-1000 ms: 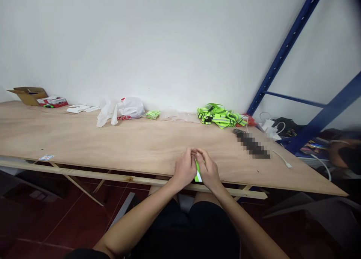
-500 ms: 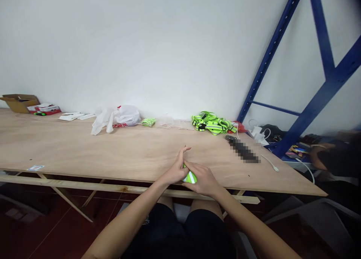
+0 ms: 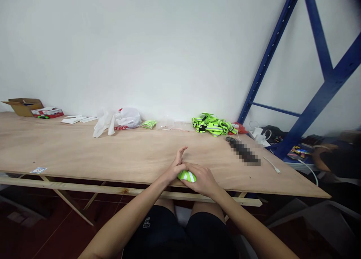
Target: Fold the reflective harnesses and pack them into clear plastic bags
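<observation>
Rolled reflective band [image 3: 187, 176], neon green w/ silver stripe, at near edge of plywood table [image 3: 84, 153]. Pinched btwn both hands: right hand [image 3: 203, 179] cupped over, left hand [image 3: 175, 167] pressing its side, fingers extended.

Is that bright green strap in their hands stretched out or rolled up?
Rolled up: the green strap shows as a small rounded bundle between the left hand and right hand.
</observation>
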{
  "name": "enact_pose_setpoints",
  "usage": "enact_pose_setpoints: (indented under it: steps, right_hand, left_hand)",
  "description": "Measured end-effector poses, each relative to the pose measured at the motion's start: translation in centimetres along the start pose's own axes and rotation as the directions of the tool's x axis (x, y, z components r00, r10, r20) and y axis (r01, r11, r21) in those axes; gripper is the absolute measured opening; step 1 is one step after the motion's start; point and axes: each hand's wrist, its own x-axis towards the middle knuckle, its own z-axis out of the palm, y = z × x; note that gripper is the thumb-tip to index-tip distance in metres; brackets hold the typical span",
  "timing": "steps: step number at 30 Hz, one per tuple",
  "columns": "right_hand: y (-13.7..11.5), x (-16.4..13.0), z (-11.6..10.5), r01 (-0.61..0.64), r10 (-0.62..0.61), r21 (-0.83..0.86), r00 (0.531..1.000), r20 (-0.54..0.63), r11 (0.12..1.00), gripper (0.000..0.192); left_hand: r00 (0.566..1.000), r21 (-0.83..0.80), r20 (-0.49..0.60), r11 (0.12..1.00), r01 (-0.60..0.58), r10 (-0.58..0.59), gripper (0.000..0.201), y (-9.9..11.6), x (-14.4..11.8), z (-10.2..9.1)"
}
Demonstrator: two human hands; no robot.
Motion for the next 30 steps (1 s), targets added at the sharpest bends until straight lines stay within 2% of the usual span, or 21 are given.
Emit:
enact_pose_setpoints:
  steps: [3,8,12,15,20,26,30]
  right_hand:
    - [0.0,0.2,0.0,-0.008,0.007,-0.020,1.000,-0.017,1.000,0.042]
    - [0.2,0.5,-0.1,-0.047,0.050,-0.067,0.998,0.046,0.997,0.051]
    - [0.5,0.5,0.0,-0.002,0.006,-0.064,0.998,0.058,0.998,0.058]
    - [0.5,0.5,0.1,0.021,-0.018,-0.062,0.999,0.051,0.998,0.056]
    - [0.5,0.6,0.1,-0.004,0.007,-0.050,0.998,0.057,0.999,0.055]
    - [0.6,0.3,-0.3,0.048,-0.036,-0.097,0.992,0.119,0.994,0.051]
    - [0.5,0.3,-0.3,0.005,0.002,-0.088,0.997,0.082,0.996,0.047]
  left_hand:
    - [0.999,-0.084,-0.030,0.996,0.041,-0.044,0.077,-0.1,0.5,-0.2]
    - [0.994,-0.191,-0.096,0.981,0.039,-0.058,0.067,-0.2,1.1,0.0]
    - [0.981,-0.291,-0.166,0.955,0.048,-0.100,0.064,0.1,1.3,0.3]
    - [0.963,-0.371,-0.225,0.927,0.056,-0.148,0.063,0.5,1.3,0.4]
    - [0.915,-0.533,-0.280,0.840,0.104,-0.291,0.059,0.9,1.5,0.3]
    - [0.891,-0.569,-0.314,0.816,0.100,-0.328,0.045,1.5,1.8,0.7]
    - [0.871,-0.604,-0.336,0.792,0.092,-0.357,0.040,1.9,1.9,0.7]
